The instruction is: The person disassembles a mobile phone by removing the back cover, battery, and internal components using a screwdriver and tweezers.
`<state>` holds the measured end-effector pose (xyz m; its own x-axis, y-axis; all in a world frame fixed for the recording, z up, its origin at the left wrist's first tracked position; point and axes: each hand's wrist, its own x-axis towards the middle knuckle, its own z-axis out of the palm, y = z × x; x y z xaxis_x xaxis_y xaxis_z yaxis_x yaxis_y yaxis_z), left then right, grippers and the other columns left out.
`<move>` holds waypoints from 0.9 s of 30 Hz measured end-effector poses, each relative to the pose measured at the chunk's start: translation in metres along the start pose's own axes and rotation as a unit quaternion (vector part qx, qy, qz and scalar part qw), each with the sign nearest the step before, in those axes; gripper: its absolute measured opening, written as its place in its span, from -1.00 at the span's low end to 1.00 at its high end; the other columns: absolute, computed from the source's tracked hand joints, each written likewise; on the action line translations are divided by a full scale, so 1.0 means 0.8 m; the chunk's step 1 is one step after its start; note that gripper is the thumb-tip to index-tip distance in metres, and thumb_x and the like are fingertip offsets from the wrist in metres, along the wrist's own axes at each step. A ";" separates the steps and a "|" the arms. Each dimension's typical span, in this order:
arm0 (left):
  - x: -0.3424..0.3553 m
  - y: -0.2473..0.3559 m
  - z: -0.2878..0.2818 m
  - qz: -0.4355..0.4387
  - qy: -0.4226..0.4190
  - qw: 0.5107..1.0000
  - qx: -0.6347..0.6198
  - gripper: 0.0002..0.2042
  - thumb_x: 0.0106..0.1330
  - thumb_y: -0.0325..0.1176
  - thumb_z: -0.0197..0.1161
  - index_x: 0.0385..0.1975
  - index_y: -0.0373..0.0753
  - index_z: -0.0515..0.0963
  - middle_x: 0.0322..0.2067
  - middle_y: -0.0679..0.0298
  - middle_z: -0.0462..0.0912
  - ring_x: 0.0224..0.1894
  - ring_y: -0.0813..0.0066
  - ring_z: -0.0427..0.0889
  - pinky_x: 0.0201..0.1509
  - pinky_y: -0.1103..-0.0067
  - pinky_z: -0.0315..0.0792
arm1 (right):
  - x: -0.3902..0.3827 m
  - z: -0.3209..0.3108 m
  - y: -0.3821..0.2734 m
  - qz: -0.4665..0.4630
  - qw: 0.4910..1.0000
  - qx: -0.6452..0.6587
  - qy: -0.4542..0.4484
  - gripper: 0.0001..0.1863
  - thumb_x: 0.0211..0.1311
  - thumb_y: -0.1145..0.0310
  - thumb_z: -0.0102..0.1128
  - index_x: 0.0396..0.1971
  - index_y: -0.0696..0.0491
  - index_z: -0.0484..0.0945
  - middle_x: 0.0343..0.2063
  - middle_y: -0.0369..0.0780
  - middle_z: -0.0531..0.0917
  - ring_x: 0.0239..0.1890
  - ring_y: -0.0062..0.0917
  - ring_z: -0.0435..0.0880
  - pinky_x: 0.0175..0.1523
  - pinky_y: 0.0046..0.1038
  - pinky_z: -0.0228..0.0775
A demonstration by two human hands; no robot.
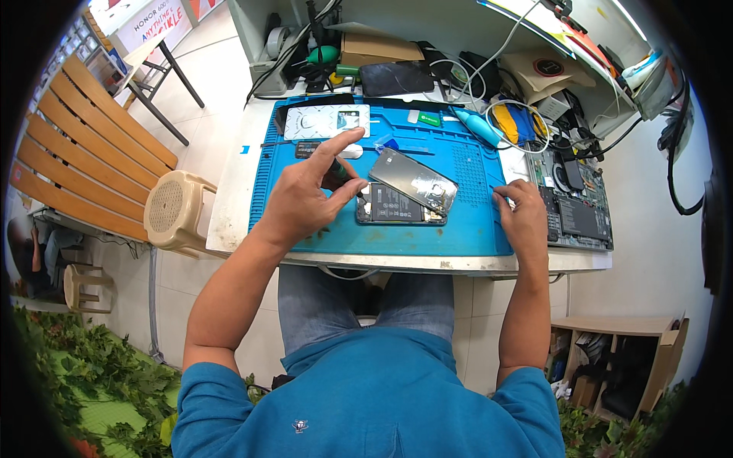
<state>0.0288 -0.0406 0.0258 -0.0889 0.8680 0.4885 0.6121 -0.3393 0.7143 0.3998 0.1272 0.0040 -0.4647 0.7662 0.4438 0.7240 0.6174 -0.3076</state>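
My left hand point(313, 191) grips a dark green screwdriver point(335, 168) with thumb and lower fingers, index raised, just left of an opened phone point(393, 210) with its battery exposed. A loose silver phone panel point(405, 172) lies diagonally over that phone's upper right. My right hand point(518, 210) is at the right edge of the blue mat point(305, 240), fingertips pinched together; whatever they hold, if anything, is too small to make out. Behind the left hand are a white patterned panel point(305, 120) and a dark battery-like piece point(307, 151).
An opened laptop point(580, 217) lies right of the mat. Cables, a cardboard box point(382, 47), a dark phone point(395, 76) and a cyan tool point(475, 126) crowd the bench's back. A plastic stool point(180, 206) and slatted wooden chair point(92, 130) stand left.
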 end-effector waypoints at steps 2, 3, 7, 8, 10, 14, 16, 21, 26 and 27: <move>0.003 0.005 -0.001 -0.004 -0.007 1.000 0.004 -0.21 0.37 -0.54 0.63 0.60 -0.08 0.46 -0.20 0.25 0.87 -0.23 0.50 0.91 -0.04 0.54 0.79 | -0.004 0.004 0.003 -0.001 1.000 -0.012 -0.008 -0.87 0.36 0.50 0.51 -0.14 0.13 0.89 -0.22 -0.15 0.78 -0.08 -0.20 0.72 0.08 -0.22 0.58; 0.005 0.007 -0.004 0.004 -0.034 0.999 0.010 -0.22 0.37 -0.58 0.60 0.60 -0.07 0.46 -0.18 0.24 0.87 -0.19 0.45 0.91 0.00 0.50 0.79 | -0.005 0.008 0.004 0.002 1.000 -0.014 -0.007 -0.87 0.36 0.50 0.51 -0.14 0.13 0.89 -0.22 -0.15 0.78 -0.08 -0.20 0.72 0.08 -0.22 0.58; 0.017 0.011 -0.014 0.090 -0.130 0.987 0.017 -0.23 0.38 -0.68 0.49 0.60 -0.05 0.47 -0.13 0.22 0.86 -0.07 0.30 0.89 0.14 0.37 0.78 | -0.004 0.016 0.007 0.009 1.000 -0.017 -0.024 -0.86 0.34 0.49 0.50 -0.15 0.11 0.91 -0.18 -0.18 0.80 -0.06 -0.23 0.71 0.08 -0.20 0.62; 0.019 0.016 -0.016 0.081 -0.151 0.985 0.022 -0.22 0.38 -0.71 0.46 0.60 -0.01 0.47 -0.13 0.21 0.85 -0.04 0.25 0.87 0.19 0.33 0.77 | -0.005 0.016 0.008 0.013 0.999 -0.022 -0.023 -0.86 0.35 0.49 0.50 -0.15 0.10 0.91 -0.17 -0.18 0.80 -0.05 -0.23 0.72 0.08 -0.21 0.62; 0.025 0.024 -0.014 0.047 -0.157 0.986 0.023 -0.22 0.38 -0.70 0.47 0.60 0.01 0.47 -0.14 0.22 0.84 -0.06 0.25 0.87 0.19 0.33 0.77 | -0.005 0.013 0.008 0.023 0.999 -0.038 -0.023 -0.86 0.36 0.47 0.50 -0.15 0.08 0.92 -0.16 -0.21 0.80 -0.02 -0.25 0.73 0.10 -0.22 0.64; 0.031 0.030 -0.012 -0.009 -0.163 0.986 0.040 -0.21 0.39 -0.68 0.47 0.61 0.07 0.47 -0.18 0.23 0.83 -0.10 0.27 0.86 0.19 0.31 0.76 | -0.004 0.002 0.014 0.047 0.998 -0.047 -0.016 -0.85 0.37 0.46 0.50 -0.13 0.05 0.93 -0.16 -0.22 0.80 -0.01 -0.26 0.73 0.12 -0.22 0.64; 0.031 0.030 -0.013 -0.008 -0.159 0.987 0.034 -0.21 0.40 -0.68 0.47 0.61 0.06 0.47 -0.17 0.24 0.83 -0.10 0.27 0.87 0.19 0.31 0.75 | -0.001 -0.003 0.022 0.039 0.998 -0.041 -0.036 -0.84 0.36 0.45 0.51 -0.11 0.04 0.93 -0.15 -0.23 0.82 0.01 -0.26 0.74 0.15 -0.21 0.64; 0.028 0.026 -0.016 -0.016 -0.154 0.988 0.017 -0.20 0.41 -0.72 0.43 0.63 0.07 0.46 -0.16 0.24 0.83 -0.07 0.26 0.87 0.20 0.32 0.74 | 0.000 -0.007 0.020 0.028 0.996 -0.039 -0.073 -0.81 0.35 0.48 0.50 -0.09 0.06 0.92 -0.13 -0.20 0.83 0.03 -0.23 0.75 0.18 -0.18 0.64; 0.033 0.026 -0.014 0.054 -0.176 0.983 -0.021 -0.17 0.37 -0.81 0.36 0.62 0.06 0.49 -0.14 0.19 0.84 -0.02 0.25 0.87 0.22 0.33 0.72 | -0.001 -0.020 0.013 0.024 0.996 -0.038 -0.081 -0.79 0.39 0.56 0.40 -0.06 0.14 0.90 -0.13 -0.12 0.82 0.03 -0.15 0.75 0.18 -0.15 0.62; 0.033 0.030 -0.015 0.051 -0.173 0.983 -0.017 -0.17 0.37 -0.81 0.36 0.62 0.06 0.49 -0.14 0.19 0.84 -0.02 0.25 0.87 0.22 0.33 0.72 | 0.000 -0.020 0.010 0.019 0.996 -0.034 -0.081 -0.79 0.39 0.56 0.40 -0.06 0.14 0.90 -0.13 -0.12 0.82 0.03 -0.15 0.75 0.18 -0.15 0.62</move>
<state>0.0317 -0.0300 0.0617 0.2477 0.8982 0.3633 0.5775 -0.4379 0.6890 0.4136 0.1296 0.0147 -0.5087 0.8109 0.2894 0.7733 0.5781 -0.2606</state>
